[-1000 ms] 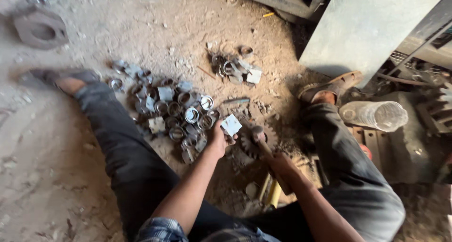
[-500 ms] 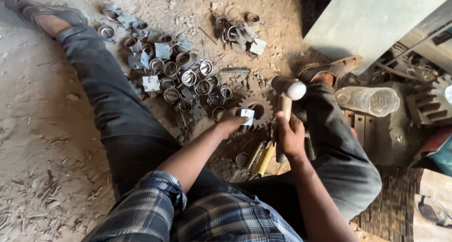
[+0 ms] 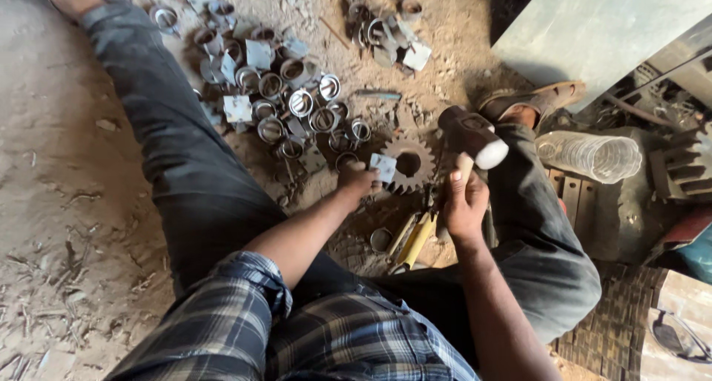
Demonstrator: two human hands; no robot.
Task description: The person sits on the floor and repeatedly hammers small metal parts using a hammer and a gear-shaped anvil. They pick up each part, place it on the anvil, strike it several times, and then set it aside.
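I sit on a dirt floor with my legs spread. My left hand (image 3: 357,181) pinches a small square metal piece (image 3: 383,167) at the edge of a rusty toothed gear (image 3: 409,164) lying flat on the ground. My right hand (image 3: 465,201) grips the wooden handle of a heavy hammer (image 3: 470,137), whose head is raised above and to the right of the gear. A pile of metal rings and square plates (image 3: 285,99) lies just beyond my left hand.
A second small heap of metal parts (image 3: 387,34) sits farther out. Yellow-handled tools (image 3: 414,240) lie between my legs. A clear plastic jar (image 3: 589,156) lies on its side right of my sandalled foot (image 3: 532,103). A grey metal sheet (image 3: 593,25) and machine parts (image 3: 686,166) stand at the right.
My left hand has brought the square piece from the pile to the gear. My right hand has picked up the hammer and lifted its head beside the gear. The view has tilted downward.
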